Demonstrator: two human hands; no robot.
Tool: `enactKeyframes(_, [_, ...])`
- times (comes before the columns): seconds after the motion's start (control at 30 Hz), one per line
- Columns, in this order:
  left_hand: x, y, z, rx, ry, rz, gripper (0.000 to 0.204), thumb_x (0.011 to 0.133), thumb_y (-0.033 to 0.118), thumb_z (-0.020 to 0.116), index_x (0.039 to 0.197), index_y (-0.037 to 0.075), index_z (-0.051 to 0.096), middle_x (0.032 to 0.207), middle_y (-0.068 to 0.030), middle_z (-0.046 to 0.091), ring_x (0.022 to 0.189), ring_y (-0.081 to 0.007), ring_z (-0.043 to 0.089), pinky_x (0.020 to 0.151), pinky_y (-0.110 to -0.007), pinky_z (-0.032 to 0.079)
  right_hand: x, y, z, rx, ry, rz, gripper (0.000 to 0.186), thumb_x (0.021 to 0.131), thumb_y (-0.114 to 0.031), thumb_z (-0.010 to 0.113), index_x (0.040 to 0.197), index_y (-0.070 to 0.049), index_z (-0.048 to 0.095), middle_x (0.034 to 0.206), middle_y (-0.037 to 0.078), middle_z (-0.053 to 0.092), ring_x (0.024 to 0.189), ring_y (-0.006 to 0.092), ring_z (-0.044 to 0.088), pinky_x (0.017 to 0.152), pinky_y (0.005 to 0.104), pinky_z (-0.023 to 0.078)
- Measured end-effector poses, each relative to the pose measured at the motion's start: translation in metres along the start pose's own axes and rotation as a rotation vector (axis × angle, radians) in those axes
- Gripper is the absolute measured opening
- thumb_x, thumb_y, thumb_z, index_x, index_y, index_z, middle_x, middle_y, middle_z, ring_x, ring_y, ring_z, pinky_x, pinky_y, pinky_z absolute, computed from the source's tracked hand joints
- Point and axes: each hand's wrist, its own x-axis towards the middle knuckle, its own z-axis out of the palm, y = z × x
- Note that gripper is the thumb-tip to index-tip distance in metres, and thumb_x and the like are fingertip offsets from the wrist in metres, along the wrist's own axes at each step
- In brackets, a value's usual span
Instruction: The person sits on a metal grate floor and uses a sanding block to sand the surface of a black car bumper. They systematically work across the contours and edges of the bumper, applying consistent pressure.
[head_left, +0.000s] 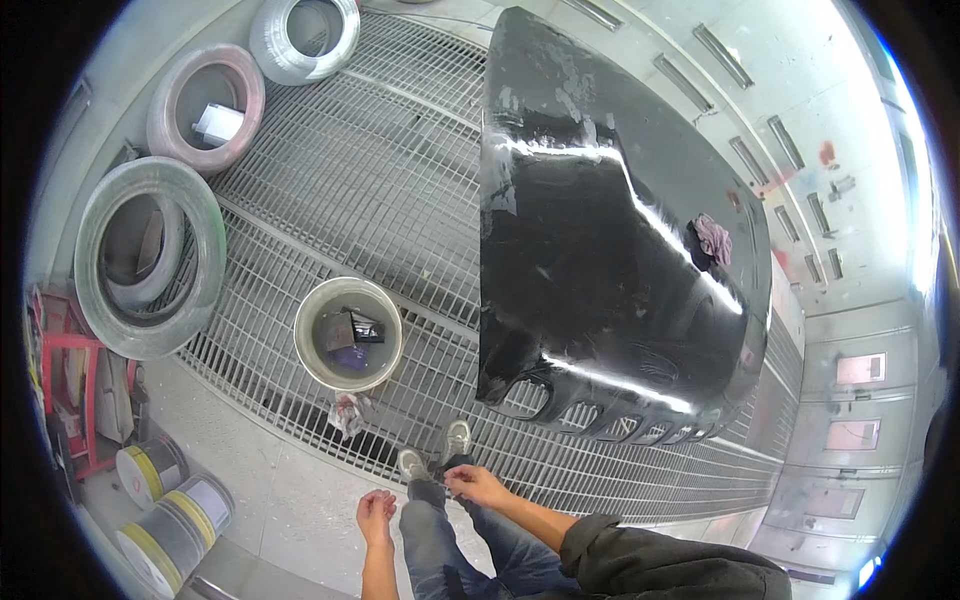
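Near the lower middle, my left hand [376,515] hangs in the air with its fingers loosely bent and nothing visible in them. My right hand [476,486] is held in front of my legs, fingers slightly curled, also without a visible object. Beyond them stands a round pale bucket [399,345] with dark flat pieces [340,330] and a purple piece [349,357] inside. A crumpled, stained rag [348,413] lies at its near side. To the right is a large black car hood [590,270] with dull grey patches, slots along its near edge and a crumpled pinkish cloth [713,240] on top.
Metal floor grating [370,180] runs under the bucket and hood. Several tyres [215,240] lie along the left wall. Containers with yellow bands [165,545] and a red rack [75,370] stand at lower left. A pale wall with slots [800,190] rises at right.
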Motion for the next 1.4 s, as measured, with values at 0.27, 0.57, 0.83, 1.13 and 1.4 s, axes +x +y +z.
enactKeyframes(0.27, [-0.009,0.063,-0.032,0.185,-0.066,0.120,0.022,0.099,0.019,0.068,0.114,0.003,0.063,0.103,-0.0064,0.070,0.094,-0.0141,0.068,0.079,-0.026,0.053,0.058,0.043,0.034,-0.302,0.025,-0.125,0.062,0.088,-0.037,0.080,0.128,0.005,0.061,0.125,0.019,0.067,0.114,0.0238,0.066,0.097,0.0366,0.052])
enactKeyframes(0.57, [0.073,0.094,-0.177,0.310,0.077,0.090,0.022,0.103,0.018,0.062,0.117,0.001,0.060,0.117,-0.0131,0.069,0.105,-0.0216,0.069,0.089,-0.033,0.055,0.327,0.125,0.191,-0.404,0.218,0.142,0.117,0.070,-0.058,0.086,0.149,0.011,0.034,0.141,0.034,0.052,0.135,0.0423,0.050,0.112,0.0420,0.041])
enactKeyframes(0.83, [0.142,0.185,-0.321,0.283,0.280,-0.021,0.021,0.101,0.017,0.063,0.116,0.002,0.060,0.116,-0.0123,0.068,0.106,-0.0218,0.067,0.094,-0.035,0.054,0.443,0.175,0.292,-0.124,0.249,0.228,0.092,0.075,-0.034,0.087,0.150,-0.006,0.044,0.133,0.020,0.064,0.105,0.0352,0.067,0.086,0.0413,0.057])
enactKeyframes(1.13, [0.156,0.284,-0.257,0.164,-0.506,-0.014,0.092,0.075,0.008,0.074,0.156,0.007,0.030,0.150,-0.0104,0.048,0.135,-0.0318,0.050,0.112,-0.041,0.042,0.208,-0.070,0.372,0.507,-0.514,0.386,0.066,0.090,-0.022,0.071,0.151,-0.010,0.048,0.136,0.006,0.061,0.121,0.0179,0.060,0.097,0.0378,0.053])
enactKeyframes(1.4, [0.154,0.439,-0.111,0.130,-0.466,0.225,0.082,0.065,0.010,0.088,0.137,0.000,0.050,0.128,-0.0131,0.061,0.118,-0.0246,0.060,0.107,-0.038,0.045,0.176,-0.254,0.341,1.031,-0.292,0.015,0.072,0.097,-0.036,0.069,0.158,-0.016,0.036,0.146,0.004,0.054,0.132,0.0182,0.052,0.109,0.0419,0.044])
